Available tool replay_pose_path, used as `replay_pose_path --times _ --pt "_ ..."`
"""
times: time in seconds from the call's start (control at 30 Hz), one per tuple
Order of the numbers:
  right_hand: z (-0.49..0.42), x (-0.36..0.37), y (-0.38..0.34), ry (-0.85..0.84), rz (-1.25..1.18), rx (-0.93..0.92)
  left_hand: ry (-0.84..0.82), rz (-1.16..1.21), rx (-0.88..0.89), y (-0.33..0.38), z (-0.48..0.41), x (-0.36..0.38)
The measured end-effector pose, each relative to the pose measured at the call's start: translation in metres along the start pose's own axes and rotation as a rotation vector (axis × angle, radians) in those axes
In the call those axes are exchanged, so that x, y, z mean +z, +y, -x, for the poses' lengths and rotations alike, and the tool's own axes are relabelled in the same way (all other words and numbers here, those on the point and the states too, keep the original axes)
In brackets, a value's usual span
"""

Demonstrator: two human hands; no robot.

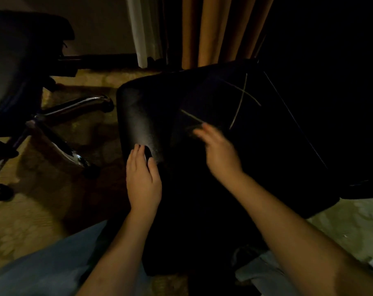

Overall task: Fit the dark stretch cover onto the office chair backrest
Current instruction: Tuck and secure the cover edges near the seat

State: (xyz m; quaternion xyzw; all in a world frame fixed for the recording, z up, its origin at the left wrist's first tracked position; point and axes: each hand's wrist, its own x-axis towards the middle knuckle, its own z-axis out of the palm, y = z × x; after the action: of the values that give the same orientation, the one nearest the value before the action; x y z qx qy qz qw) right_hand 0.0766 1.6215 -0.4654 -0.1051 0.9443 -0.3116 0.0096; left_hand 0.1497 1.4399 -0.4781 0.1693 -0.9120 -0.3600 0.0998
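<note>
Fingers (pixel 136 153) of the left hand (pixel 143 180) lie straight and flat on the dark surface with the thumb spread a little, pressing rather than gripping, so this hand is released. The right hand (pixel 218 150) reaches further up the same surface. It is smeared by motion, so I cannot tell whether it pinches fabric or only touches it. Under both hands lies the backrest (pixel 141 122), tilted on the floor (pixel 53 199) just in front of the person, its rounded left corner showing a grainy sheen. To the right and below, the surface is a flatter black. I take that to be the cover (pixel 273 146), apparently over much of the backrest, though the gloom hides its edge. Pale lines (pixel 243 99) cross on it near the right hand; they may be seams or cords, I cannot tell which. The step in hand looks like working the cover toward the uncovered corner. To do it well, the left hand should pin the backrest so it does not slide. The right should take a full pinch of hem, not a fingertip nip, and stretch it outward past the corner before letting it fall over. Pull evenly, since stretch fabric creeps back and bunches if one side leads. A second chair (pixel 32 82) stands well apart at left, and curtains (pixel 213 28) hang behind.
</note>
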Motion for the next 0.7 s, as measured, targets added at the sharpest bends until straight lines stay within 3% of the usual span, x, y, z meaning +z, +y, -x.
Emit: replay_pose_path --times 0.1,0.2,0.27,0.4,0.5,0.57,0.63,0.7 --pt "-0.027 -0.036 0.051 0.236 0.056 0.310 -0.005 -0.048 0.027 0.004 -0.006 0.003" --pt "-0.031 -0.057 0.072 0.292 0.083 0.515 -0.010 -0.110 0.090 0.012 -0.015 0.011" --pt "-0.027 -0.044 0.055 0.228 0.114 0.386 0.000 -0.160 0.105 0.017 -0.020 0.018" --pt "0.007 0.000 -0.006 -0.075 0.066 -0.115 0.031 -0.175 0.125 0.013 -0.022 0.024" --pt "0.019 0.004 -0.024 -0.286 0.032 -0.296 0.033 -0.181 0.145 0.008 -0.022 0.024" --pt "0.007 -0.006 -0.008 -0.305 0.010 -0.310 0.032 -0.192 0.144 0.009 -0.021 0.024" --pt "-0.019 -0.021 0.022 -0.167 0.004 -0.211 0.030 -0.199 0.139 0.011 -0.019 0.024" --pt "-0.048 -0.042 0.060 0.034 0.056 0.008 0.033 -0.216 0.137 0.011 -0.018 0.024"
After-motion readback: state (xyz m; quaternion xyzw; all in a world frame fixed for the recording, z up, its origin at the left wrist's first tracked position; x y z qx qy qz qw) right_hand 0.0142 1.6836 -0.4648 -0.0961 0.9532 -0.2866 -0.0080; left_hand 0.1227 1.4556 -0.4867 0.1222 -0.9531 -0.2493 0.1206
